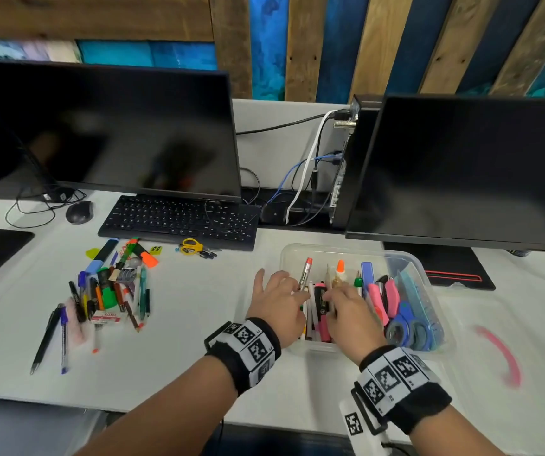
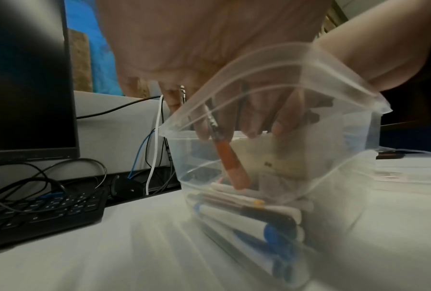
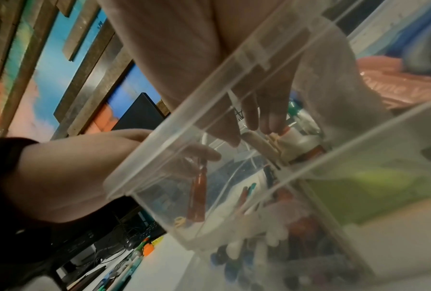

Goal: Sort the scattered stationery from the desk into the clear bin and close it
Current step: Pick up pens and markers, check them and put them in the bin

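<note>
The clear bin [image 1: 300,250] sits open on the white desk [image 1: 198,324], in front of the right monitor [image 1: 468,172]. It holds pens, pink highlighters, a glue bottle [image 1: 340,271] and blue scissors [image 1: 407,327]. The left hand [image 1: 279,302] reaches over the bin's left wall and grips a red-capped marker [image 1: 305,273], cap tilted up and away. The right hand [image 1: 352,315] is inside the bin, fingers curled among the upright items; whether it grips one cannot be told. The hands are close together. A pile of loose stationery [image 1: 110,291] lies well apart to the left, near the keyboard [image 1: 179,222], with yellow scissors [image 1: 190,246] beside it.
</note>
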Motion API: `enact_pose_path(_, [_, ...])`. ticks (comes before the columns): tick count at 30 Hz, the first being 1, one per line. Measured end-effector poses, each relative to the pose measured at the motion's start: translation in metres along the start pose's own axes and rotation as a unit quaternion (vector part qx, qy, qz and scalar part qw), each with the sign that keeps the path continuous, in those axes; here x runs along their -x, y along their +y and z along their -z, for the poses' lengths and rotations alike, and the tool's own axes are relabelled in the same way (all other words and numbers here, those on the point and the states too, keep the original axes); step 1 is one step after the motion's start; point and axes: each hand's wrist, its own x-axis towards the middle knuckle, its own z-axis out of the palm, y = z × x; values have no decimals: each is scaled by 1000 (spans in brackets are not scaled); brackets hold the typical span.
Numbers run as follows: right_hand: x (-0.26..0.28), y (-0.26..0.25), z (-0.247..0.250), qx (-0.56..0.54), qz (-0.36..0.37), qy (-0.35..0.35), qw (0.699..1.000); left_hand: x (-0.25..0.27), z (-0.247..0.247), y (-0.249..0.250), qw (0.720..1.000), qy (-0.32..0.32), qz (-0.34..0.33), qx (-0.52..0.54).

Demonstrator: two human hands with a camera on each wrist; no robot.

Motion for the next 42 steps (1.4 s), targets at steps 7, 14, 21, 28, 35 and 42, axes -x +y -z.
enact_pose_path(7, [0, -1, 0, 5, 11, -2, 1000, -4, -2, -1, 996, -69, 25, -46])
enact_pose_path(14, [-1, -1, -2, 2, 22, 4, 1000, 13, -1, -15, 982, 97, 43, 156])
enact_pose_path(21, [-6, -44, 5, -28, 67, 43, 996, 34, 1, -73, 971, 98, 151, 159])
enact_pose_path(28, [-20, -123, -29, -80, 142, -4, 987, 65, 1, -156, 962, 41, 236, 132])
enact_pose_path(35, [-43, -193, -78, -89, 137, -82, 983, 93, 6, -251, 945, -3, 309, 109])
enact_pose_path(42, [-68, -242, -129, -101, 68, -163, 979, 107, 5, -310, 940, -51, 315, 118])
